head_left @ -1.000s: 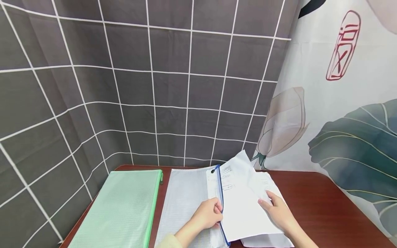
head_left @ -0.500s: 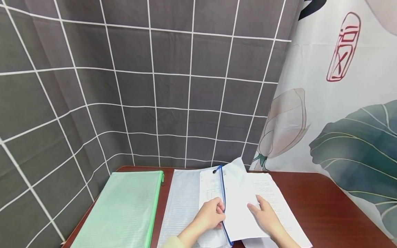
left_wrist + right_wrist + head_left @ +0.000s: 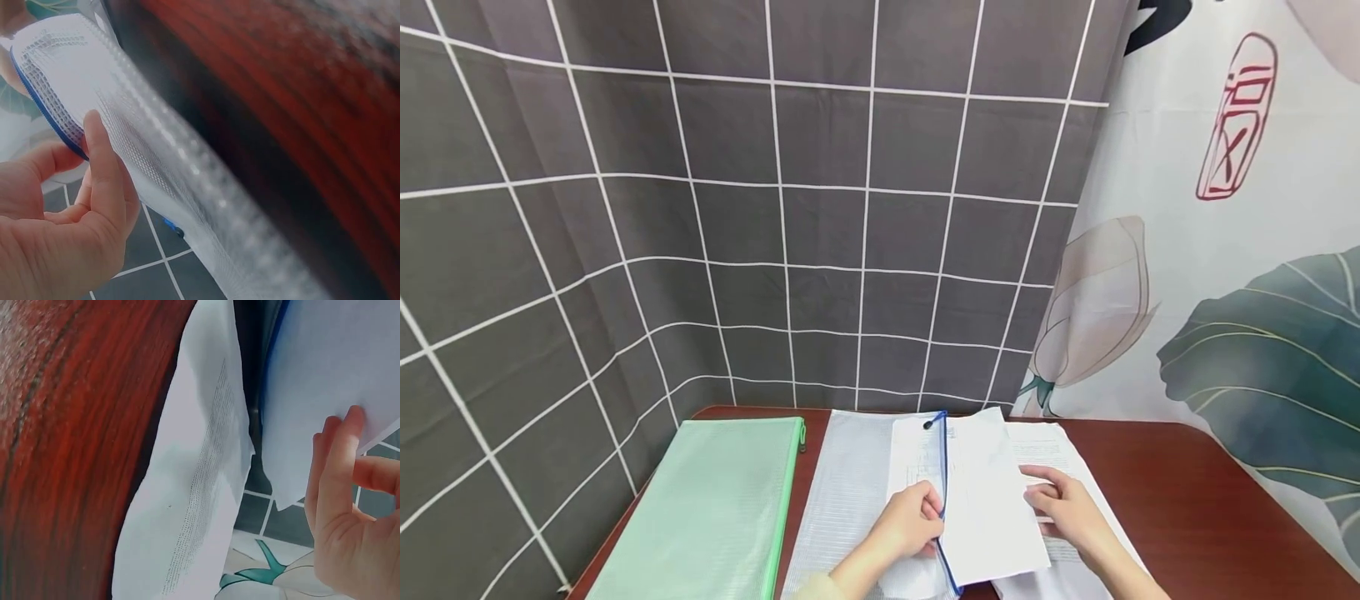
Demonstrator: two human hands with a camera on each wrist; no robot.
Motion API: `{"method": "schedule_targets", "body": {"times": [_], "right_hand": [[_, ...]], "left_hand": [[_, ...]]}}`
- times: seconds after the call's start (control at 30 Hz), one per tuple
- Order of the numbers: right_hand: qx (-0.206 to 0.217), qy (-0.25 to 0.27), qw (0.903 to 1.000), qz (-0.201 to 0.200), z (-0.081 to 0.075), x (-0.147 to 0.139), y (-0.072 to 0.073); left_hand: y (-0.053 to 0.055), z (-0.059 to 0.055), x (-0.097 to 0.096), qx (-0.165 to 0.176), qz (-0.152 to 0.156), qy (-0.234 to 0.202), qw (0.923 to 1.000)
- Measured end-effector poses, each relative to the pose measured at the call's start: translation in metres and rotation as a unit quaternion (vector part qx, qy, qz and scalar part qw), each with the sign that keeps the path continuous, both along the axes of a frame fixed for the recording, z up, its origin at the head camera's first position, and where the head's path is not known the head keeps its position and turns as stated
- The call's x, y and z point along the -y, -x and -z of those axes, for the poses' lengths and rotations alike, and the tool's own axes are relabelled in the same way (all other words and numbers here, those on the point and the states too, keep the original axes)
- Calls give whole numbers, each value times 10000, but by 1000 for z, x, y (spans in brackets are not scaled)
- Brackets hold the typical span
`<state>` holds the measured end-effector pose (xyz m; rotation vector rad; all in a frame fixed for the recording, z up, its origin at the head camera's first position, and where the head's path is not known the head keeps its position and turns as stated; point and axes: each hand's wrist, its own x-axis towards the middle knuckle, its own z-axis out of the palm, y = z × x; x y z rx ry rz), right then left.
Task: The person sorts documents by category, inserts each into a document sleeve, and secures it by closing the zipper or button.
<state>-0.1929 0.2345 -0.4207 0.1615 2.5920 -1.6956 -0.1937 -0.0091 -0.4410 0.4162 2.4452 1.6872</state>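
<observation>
A clear mesh zip folder [image 3: 850,475] with a blue zipper edge lies before me, its right side lifted. My left hand [image 3: 910,521] pinches that blue edge between thumb and fingers, which the left wrist view shows closely at the mesh pouch [image 3: 134,140]. White papers [image 3: 988,508] stick out of the folder to the right. My right hand [image 3: 1067,508] is at their right edge; in the right wrist view its fingers [image 3: 340,465] are extended against the sheet's underside [image 3: 331,356], thumb apart. Below lies another stack of printed papers [image 3: 1060,454].
A green mesh zip folder [image 3: 707,500] lies flat on the left side of the reddish-brown table [image 3: 1195,500]. A dark grid-patterned curtain [image 3: 820,225] hangs behind the table, and a white floral curtain [image 3: 1150,150] hangs at right.
My right hand first moves left with the sheets, then slides back right to their edge, its grip loosened. The sheets now lie straighter in the folder. The left hand keeps its hold.
</observation>
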Motion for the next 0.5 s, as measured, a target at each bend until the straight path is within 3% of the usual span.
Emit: {"method": "schedule_targets", "body": {"times": [0.33,0.5], "right_hand": [[-132,302,9986,-419,5,16,4],[-101,221,9993,-298,11,28,4]], "left_hand": [[5,-2,-2,-278,27,-75,9996],[4,1,-3,-307,112,-35,9995]]}}
